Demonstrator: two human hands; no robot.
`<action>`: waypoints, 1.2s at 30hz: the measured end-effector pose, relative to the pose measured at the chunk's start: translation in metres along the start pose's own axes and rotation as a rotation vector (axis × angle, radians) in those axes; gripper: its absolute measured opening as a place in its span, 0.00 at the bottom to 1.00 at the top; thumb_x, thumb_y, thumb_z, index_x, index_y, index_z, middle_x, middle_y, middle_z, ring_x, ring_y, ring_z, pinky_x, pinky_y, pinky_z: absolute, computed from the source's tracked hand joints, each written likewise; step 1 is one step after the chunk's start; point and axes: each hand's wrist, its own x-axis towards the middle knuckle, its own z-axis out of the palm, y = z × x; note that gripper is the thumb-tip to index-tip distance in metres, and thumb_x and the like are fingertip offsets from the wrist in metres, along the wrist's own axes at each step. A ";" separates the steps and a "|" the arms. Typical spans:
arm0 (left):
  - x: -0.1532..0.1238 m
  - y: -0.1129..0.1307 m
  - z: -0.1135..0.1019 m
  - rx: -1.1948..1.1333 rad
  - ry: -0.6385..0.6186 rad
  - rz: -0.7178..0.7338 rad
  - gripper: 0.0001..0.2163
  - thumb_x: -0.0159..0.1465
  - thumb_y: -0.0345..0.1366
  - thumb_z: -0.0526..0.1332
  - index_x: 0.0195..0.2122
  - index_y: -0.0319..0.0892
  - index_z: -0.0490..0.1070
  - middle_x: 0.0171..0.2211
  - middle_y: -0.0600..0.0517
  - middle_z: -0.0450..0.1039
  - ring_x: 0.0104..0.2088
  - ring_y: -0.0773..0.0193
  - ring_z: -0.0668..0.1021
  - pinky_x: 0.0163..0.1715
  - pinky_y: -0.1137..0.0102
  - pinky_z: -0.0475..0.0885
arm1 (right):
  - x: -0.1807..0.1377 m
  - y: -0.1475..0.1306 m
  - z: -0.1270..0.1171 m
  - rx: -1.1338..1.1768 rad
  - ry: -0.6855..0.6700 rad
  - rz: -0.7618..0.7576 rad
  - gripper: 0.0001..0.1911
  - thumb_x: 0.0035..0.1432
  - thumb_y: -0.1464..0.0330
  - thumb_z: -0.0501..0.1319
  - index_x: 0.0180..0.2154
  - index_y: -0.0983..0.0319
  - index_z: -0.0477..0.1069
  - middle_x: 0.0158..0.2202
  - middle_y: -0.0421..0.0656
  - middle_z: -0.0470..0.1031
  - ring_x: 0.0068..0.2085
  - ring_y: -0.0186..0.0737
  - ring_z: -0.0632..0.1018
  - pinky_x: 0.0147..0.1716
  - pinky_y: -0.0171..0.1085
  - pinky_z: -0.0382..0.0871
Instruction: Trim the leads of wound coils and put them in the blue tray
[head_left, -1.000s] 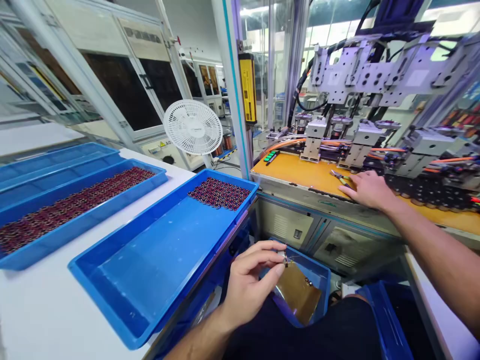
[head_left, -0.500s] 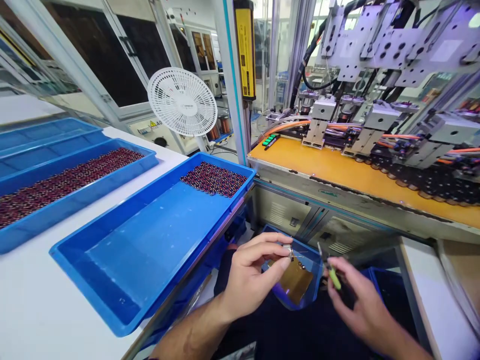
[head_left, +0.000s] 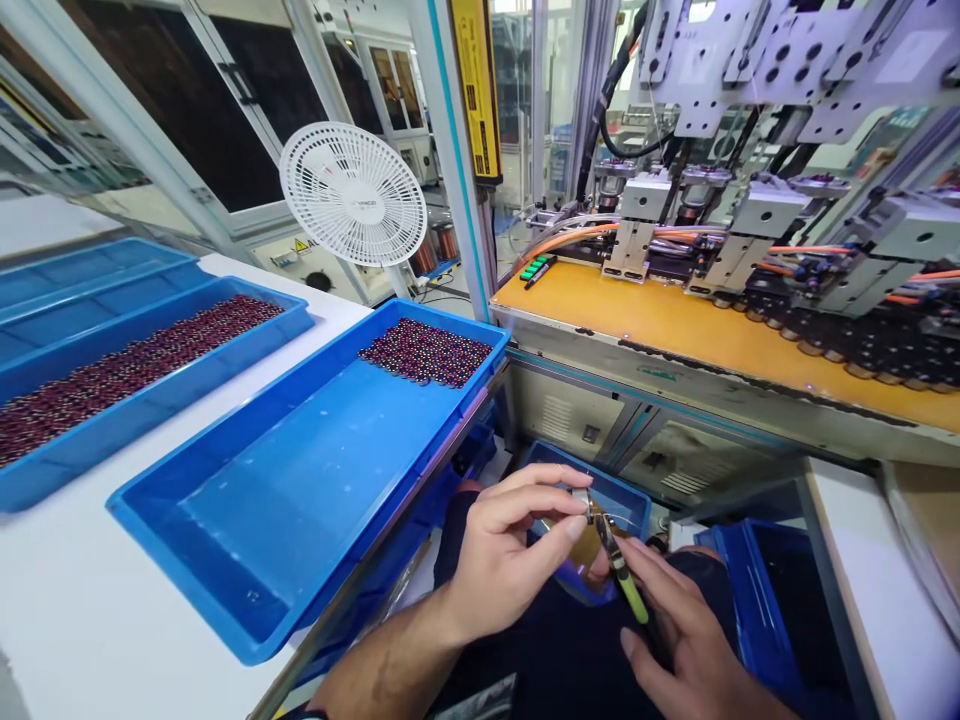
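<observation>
The left hand (head_left: 506, 565) pinches a small metal part (head_left: 581, 501) above a blue bin (head_left: 628, 500); the right hand (head_left: 681, 608) grasps pliers (head_left: 631, 592), their long axis slanting up-left, tips just right of the part. Farther left lies a blue tray (head_left: 300, 510).

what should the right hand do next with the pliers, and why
Probably ease the tips of the pliers onto the thin wire and squeeze gently: the left hand pinches the small metal part it sticks out from, and the right hand holds the tips close by.
</observation>
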 end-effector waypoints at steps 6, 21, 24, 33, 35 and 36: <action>-0.001 0.000 0.001 0.019 0.000 0.006 0.09 0.59 0.24 0.65 0.37 0.42 0.80 0.42 0.44 0.80 0.41 0.60 0.82 0.37 0.69 0.79 | -0.002 0.003 0.002 -0.039 0.076 -0.033 0.38 0.55 0.73 0.60 0.67 0.59 0.57 0.60 0.50 0.70 0.59 0.51 0.73 0.54 0.43 0.73; -0.001 -0.004 -0.002 0.004 -0.028 0.016 0.11 0.59 0.22 0.65 0.39 0.43 0.79 0.43 0.45 0.79 0.42 0.60 0.81 0.42 0.66 0.77 | 0.024 -0.025 -0.001 0.310 0.166 -0.033 0.30 0.57 0.79 0.56 0.61 0.56 0.63 0.33 0.41 0.76 0.29 0.32 0.78 0.30 0.27 0.76; -0.002 -0.006 -0.004 0.005 -0.052 0.031 0.10 0.60 0.23 0.65 0.39 0.44 0.79 0.43 0.46 0.78 0.43 0.61 0.80 0.43 0.66 0.77 | 0.027 -0.029 -0.005 0.399 0.142 0.029 0.31 0.57 0.79 0.55 0.60 0.53 0.63 0.33 0.40 0.75 0.28 0.31 0.77 0.30 0.27 0.75; -0.012 -0.017 -0.007 0.037 -0.006 0.153 0.17 0.60 0.27 0.66 0.46 0.49 0.62 0.44 0.49 0.73 0.47 0.60 0.79 0.43 0.65 0.78 | 0.014 -0.018 0.014 0.491 0.160 0.166 0.34 0.53 0.81 0.57 0.60 0.54 0.65 0.38 0.45 0.78 0.33 0.37 0.81 0.36 0.32 0.79; -0.011 -0.017 -0.006 0.029 0.004 0.152 0.19 0.60 0.27 0.66 0.47 0.49 0.60 0.45 0.49 0.73 0.44 0.63 0.80 0.41 0.68 0.79 | 0.014 -0.018 0.015 0.526 0.173 0.156 0.36 0.52 0.82 0.56 0.61 0.51 0.65 0.38 0.43 0.77 0.31 0.35 0.80 0.35 0.32 0.78; -0.010 -0.017 -0.006 0.036 -0.002 0.160 0.20 0.60 0.26 0.66 0.48 0.49 0.60 0.45 0.49 0.73 0.43 0.63 0.80 0.41 0.69 0.79 | 0.014 -0.018 0.014 0.545 0.194 0.139 0.37 0.52 0.82 0.56 0.61 0.49 0.64 0.37 0.42 0.77 0.31 0.35 0.80 0.34 0.32 0.78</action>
